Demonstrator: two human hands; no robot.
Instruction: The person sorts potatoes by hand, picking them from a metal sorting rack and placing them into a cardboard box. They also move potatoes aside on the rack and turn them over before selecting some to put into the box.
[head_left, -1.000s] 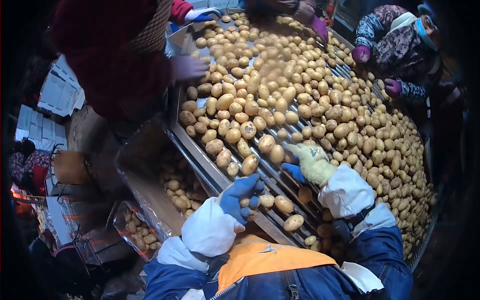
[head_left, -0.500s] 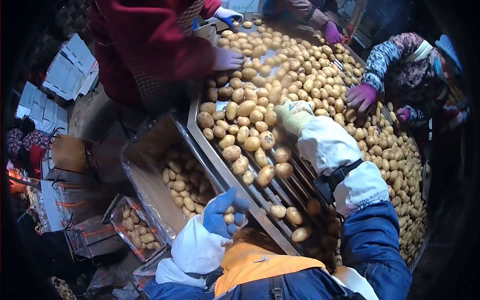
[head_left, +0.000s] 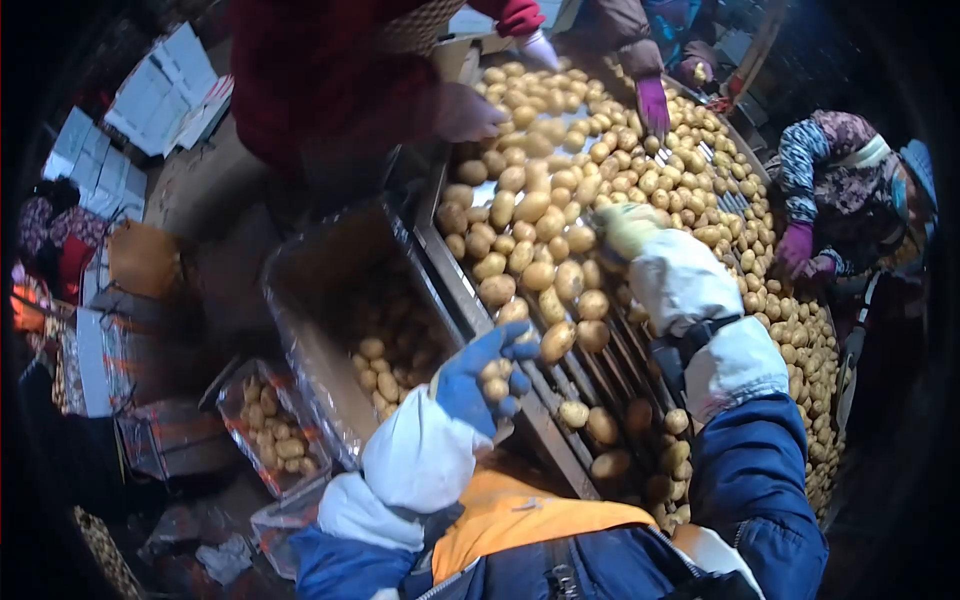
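At the center of the frame, rounded, smooth-skinned potatoes (head_left: 569,281), yellow-brown with some dirt-speckled, crowd a sloping sorter. The right hand (head_left: 628,230), in a pale yellow-green glove, lies among them; its fingertips are blurred, so I cannot tell whether it grips one. Below center, the left hand (head_left: 466,390), in a blue glove, curls around small potatoes (head_left: 495,380), beside the straight metal rim (head_left: 465,290). Dark parallel bars (head_left: 578,378) show bare stretches right of that rim. Left of it stands a cardboard box (head_left: 325,375) lined with shiny, wrinkled film, partly filled.
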